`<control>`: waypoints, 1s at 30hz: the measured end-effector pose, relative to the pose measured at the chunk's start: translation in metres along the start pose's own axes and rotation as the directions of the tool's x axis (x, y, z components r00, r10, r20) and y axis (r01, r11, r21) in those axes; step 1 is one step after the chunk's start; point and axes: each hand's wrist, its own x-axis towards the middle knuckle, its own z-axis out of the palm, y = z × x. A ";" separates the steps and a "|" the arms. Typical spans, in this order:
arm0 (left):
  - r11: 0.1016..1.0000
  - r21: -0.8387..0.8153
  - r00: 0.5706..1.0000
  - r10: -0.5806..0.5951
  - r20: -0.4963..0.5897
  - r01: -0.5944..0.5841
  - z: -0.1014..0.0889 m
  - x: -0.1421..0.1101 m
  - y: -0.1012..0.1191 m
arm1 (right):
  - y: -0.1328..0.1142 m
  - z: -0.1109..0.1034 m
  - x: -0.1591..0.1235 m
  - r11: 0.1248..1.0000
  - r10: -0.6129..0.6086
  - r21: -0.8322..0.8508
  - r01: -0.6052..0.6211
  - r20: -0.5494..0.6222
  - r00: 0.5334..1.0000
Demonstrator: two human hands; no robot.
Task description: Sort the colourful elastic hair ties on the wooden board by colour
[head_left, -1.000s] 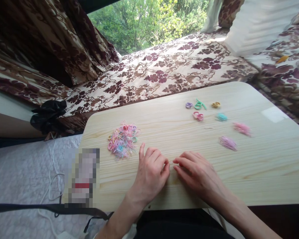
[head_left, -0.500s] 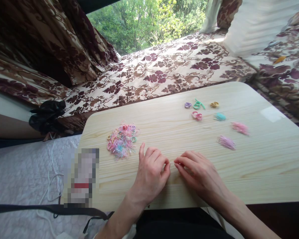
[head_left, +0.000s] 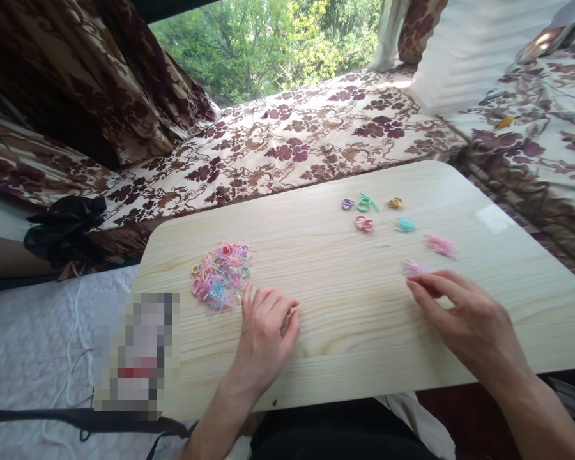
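My right hand (head_left: pixel 469 313) has thumb and index finger pinched together at the near edge of a pile of thin lilac strands (head_left: pixel 414 267). Whatever is between those fingertips is too small to make out. On the left, my left hand (head_left: pixel 267 322) rests over the table with fingers loosely curled, thumb and index tips slightly apart, and nothing visible between them. Just beyond it lies a mixed heap of pink, lilac, blue and yellow strands and small hair ties (head_left: pixel 223 271). Pink strands (head_left: pixel 441 245) and turquoise strands (head_left: pixel 405 225) form separate small piles.
Toward the far side of the wooden table (head_left: pixel 335 345) sit purple rings (head_left: pixel 347 204), green rings (head_left: pixel 365 203), yellow rings (head_left: pixel 395 202) and pink-red rings (head_left: pixel 364 223). A blurred-out flat item (head_left: pixel 141 351) lies at the left edge. Floral fabric (head_left: pixel 287 150) covers the ledge behind.
My right hand has moved right, away from the left hand, to the lilac pile. My left hand's fingertips have parted slightly. The whole view has shifted a little.
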 end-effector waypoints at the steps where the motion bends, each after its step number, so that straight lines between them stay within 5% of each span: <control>1: 1.000 -0.003 1.000 -0.001 0.001 0.001 0.000 0.000 0.000 | 0.006 -0.003 0.001 0.999 0.026 -0.044 -0.026 -0.016 1.000; 13: 1.000 -0.005 1.000 -0.022 -0.019 0.022 -0.001 0.001 -0.006 | 0.019 -0.011 0.012 0.978 0.066 -0.194 -0.074 -0.050 0.997; 17: 0.999 0.006 0.998 -0.046 -0.035 0.046 -0.005 0.001 -0.012 | -0.002 -0.007 0.008 0.992 -0.044 -0.123 0.040 -0.027 0.999; 25: 0.980 0.081 0.979 -0.174 -0.103 0.182 -0.021 -0.006 -0.035 | -0.068 0.045 0.003 0.939 -0.327 0.162 0.305 0.138 0.935; 30: 0.966 0.119 0.967 -0.215 -0.138 0.231 -0.030 -0.013 -0.049 | -0.077 0.057 0.006 0.919 -0.389 0.155 0.364 0.195 0.900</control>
